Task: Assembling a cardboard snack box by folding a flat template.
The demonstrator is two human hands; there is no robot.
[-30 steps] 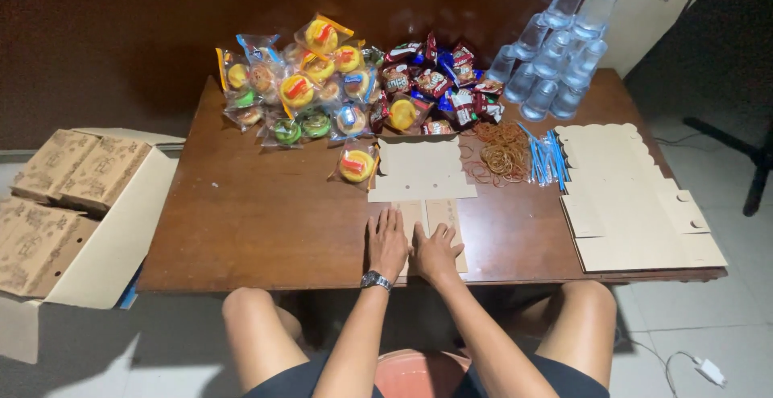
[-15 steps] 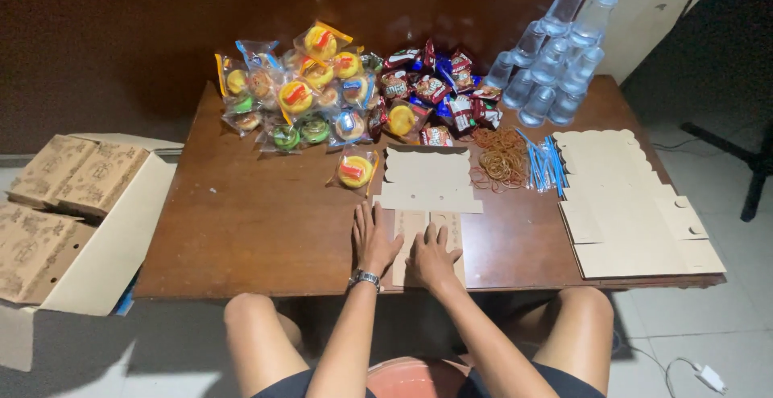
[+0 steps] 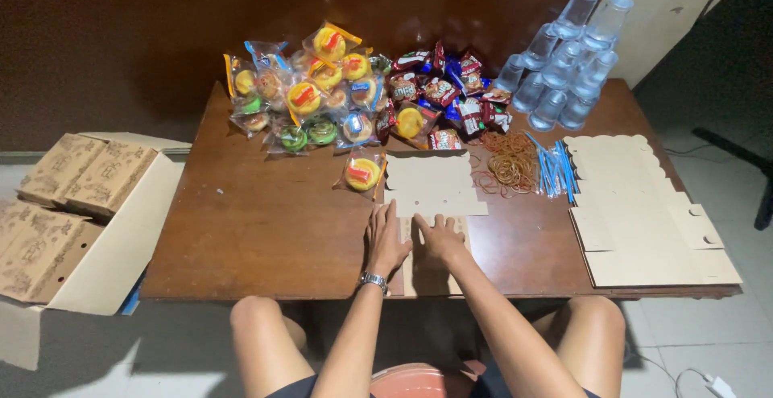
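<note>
Watching the head cam feed rn. Dark brown wooden tabletop (image 3: 258, 229), a bit scuffed, pushed up against a dark wall; pale tile floor below, room's pretty dim w/ light falling mostly on the middle.

Back of the tabletop is loaded: pile of wrapped snack cakes (image 3: 310, 92) in clear packets on the left, red and blue snack packets (image 3: 443, 92) next to them, stacks of clear plastic cups (image 3: 568, 56) lying back-right. One snack cake (image 3: 362, 173) sits apart, just left of the flat cardboard box blank (image 3: 431, 185). Rubber bands (image 3: 507, 169) and blue straws (image 3: 555, 169) sit right of it, then a stack of more flat box blanks (image 3: 644, 213) on the right edge. Off to the left on the floor, an open carton (image 3: 97, 229) w/ folded printed boxes (image 3: 72, 197) in it.

Hands: left hand (image 3: 385, 241), watch on the wrist, lies flat, fingers spread, palm down on the near flap of the box blank. Right hand (image 3: 439, 241) is the same deal, open and pressing flat just beside it, thumbs nearly meeting. Neither's gripping anything, just pressing the cardboard down at the near edge in front of me.
</note>
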